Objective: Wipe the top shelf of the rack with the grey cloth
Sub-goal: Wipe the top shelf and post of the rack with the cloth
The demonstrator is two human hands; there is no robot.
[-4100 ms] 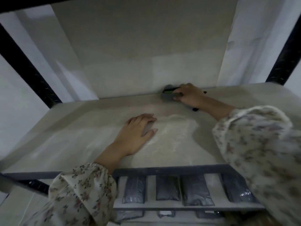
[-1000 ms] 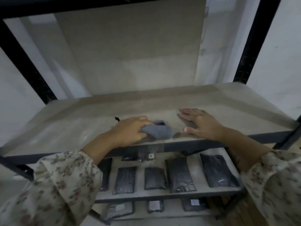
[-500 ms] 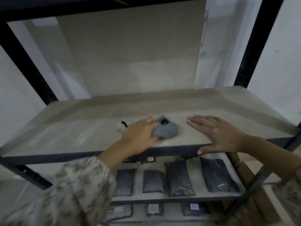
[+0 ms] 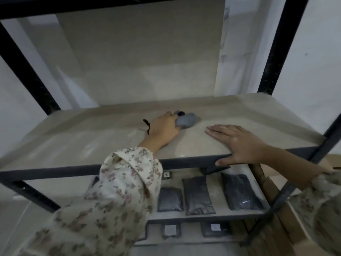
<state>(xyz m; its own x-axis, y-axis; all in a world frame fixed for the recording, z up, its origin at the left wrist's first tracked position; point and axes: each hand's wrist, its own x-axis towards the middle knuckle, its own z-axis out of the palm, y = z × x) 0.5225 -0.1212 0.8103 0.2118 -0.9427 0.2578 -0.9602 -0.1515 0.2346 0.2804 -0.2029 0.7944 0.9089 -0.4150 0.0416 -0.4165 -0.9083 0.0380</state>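
Left hand [image 4: 164, 130] is gripping the bunched grey cloth [image 4: 186, 120], fingers curling round it, holding it down on the top shelf [image 4: 83, 137] about mid-depth, near centre. Right hand [image 4: 239, 143] is lying flat just beside it, fingers straight and grasping nothing, with the thumb hanging over the dark front rail [image 4: 55, 171]. Dark packets [image 4: 199, 196] are lying side by side on the lower shelf [image 4: 217, 212].

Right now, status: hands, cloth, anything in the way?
Left hand grips cloth, mid shelf. Right hand flat by front edge, thumb over it. Small dark cord beside left hand.
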